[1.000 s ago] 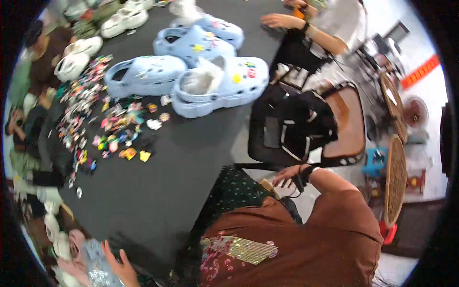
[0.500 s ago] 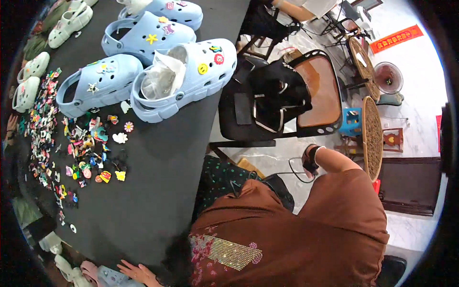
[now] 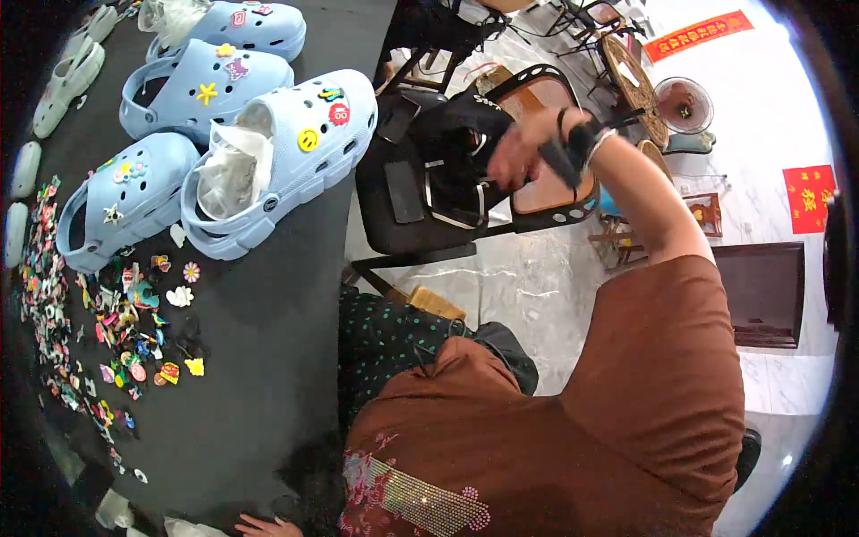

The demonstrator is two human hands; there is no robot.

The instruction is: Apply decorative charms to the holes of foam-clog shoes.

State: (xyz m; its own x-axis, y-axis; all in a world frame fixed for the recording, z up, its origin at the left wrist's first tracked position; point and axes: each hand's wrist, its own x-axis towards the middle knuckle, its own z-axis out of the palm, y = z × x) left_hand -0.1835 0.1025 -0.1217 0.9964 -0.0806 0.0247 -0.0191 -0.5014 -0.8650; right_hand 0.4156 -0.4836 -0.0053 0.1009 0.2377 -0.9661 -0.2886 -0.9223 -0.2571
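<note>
My right hand [image 3: 521,157] is smeared by motion above the chair, over a black bag [image 3: 461,148] with pale trim. Whether its fingers hold anything does not show. A dark band and a thin bracelet circle that wrist. At the lower edge, my left hand [image 3: 267,526] rests by the table with fingers stretched out, partly cut off by the frame. Light blue clogs [image 3: 344,112] fitted with colourful charms stand on the dark table [image 3: 259,385]; clear plastic stuffing [image 3: 234,174] fills one. Several loose shoe charms [image 3: 134,313] lie in a pile beside them.
A dark phone-shaped slab [image 3: 404,191] lies on the black chair seat [image 3: 376,228] next to the bag. Pale clogs [image 3: 67,85] stand along the table's far left. Behind the chair are a round woven tray [image 3: 624,76] and a standing fan [image 3: 684,106].
My right hand has swung up and forward from beside my body to over the chair. My view has turned, so the clogs and charms sit further left. My left hand remains low by the table.
</note>
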